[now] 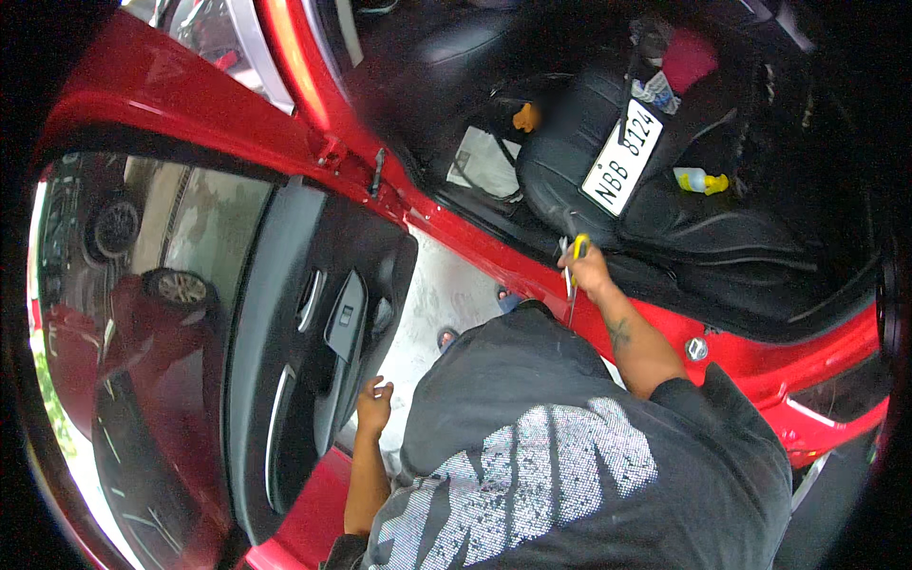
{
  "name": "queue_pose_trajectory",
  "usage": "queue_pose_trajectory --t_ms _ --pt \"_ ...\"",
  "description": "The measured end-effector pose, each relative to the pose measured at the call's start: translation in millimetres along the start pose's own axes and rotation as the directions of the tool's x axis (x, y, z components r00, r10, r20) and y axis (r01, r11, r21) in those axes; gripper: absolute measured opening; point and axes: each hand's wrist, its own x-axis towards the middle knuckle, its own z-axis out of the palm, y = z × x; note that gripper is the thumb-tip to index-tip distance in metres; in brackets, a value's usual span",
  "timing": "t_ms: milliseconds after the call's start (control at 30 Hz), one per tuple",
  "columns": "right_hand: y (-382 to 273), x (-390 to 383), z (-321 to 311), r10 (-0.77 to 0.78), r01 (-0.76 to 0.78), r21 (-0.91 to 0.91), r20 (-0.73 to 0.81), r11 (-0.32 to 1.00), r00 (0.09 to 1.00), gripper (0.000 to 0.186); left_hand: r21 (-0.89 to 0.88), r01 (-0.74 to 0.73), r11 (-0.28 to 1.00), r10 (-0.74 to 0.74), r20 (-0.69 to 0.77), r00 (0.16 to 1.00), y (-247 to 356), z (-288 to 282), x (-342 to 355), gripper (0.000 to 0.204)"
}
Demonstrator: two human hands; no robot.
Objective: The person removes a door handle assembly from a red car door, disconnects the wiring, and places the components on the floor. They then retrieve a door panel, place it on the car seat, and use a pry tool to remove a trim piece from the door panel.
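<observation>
My right hand (591, 271) is closed on a small tool with a yellow loop-like handle (580, 246), just over the red door sill (494, 259). A thin pale strip hangs beside that tool; its kind is too small to make out. A white licence plate (622, 158) lies on the black car seat (562, 157), beyond this hand. My left hand (373, 407) hangs near the inner panel of the open car door, its fingers loosely bent and apart with nothing in them.
The open red door's black panel (347, 328) stands at left. On the seat are a small yellow-topped bottle (701, 180), a pink cloth (688, 61) and a crumpled packet (655, 94). A pale sheet (484, 161) and an orange item (524, 118) lie in the footwell.
</observation>
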Motion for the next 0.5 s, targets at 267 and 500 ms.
queue_pose_trajectory --t_ms 267,500 --pt "-7 165 -82 -0.139 0.138 -0.143 0.005 0.98 0.99 0.035 -0.1 0.158 0.982 -0.165 -0.075 0.983 -38 24 -53 0.051" --pt "-12 255 -94 -0.277 0.265 -0.509 0.055 0.819 0.959 0.053 -0.19 0.481 0.856 -0.505 -0.106 0.856 -88 74 -161 0.052"
